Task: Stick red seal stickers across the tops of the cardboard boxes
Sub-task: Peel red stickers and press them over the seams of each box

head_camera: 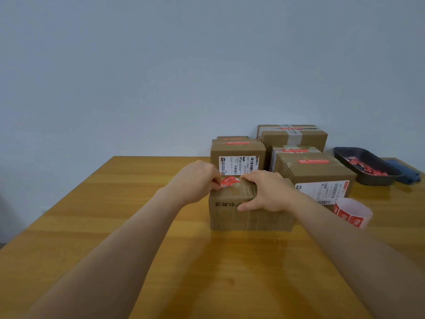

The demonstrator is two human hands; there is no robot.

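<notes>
Head view, centre of frame: the red seal sticker (228, 181) lies partly on the nearest cardboard box (248, 212), its left end pinched by the left hand (195, 180). The right hand (266, 192) grips the box's top edge, thumb on its front, hiding its right side. Sealed boxes (315, 169) stand behind; the sticker roll (351, 212) sits at right

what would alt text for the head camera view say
A person's left hand pinches a red seal sticker onto the top of a brown cardboard box while the right hand steadies it on a wooden table. Already-stickered boxes stand behind, beside a sticker roll and black tray.
</notes>
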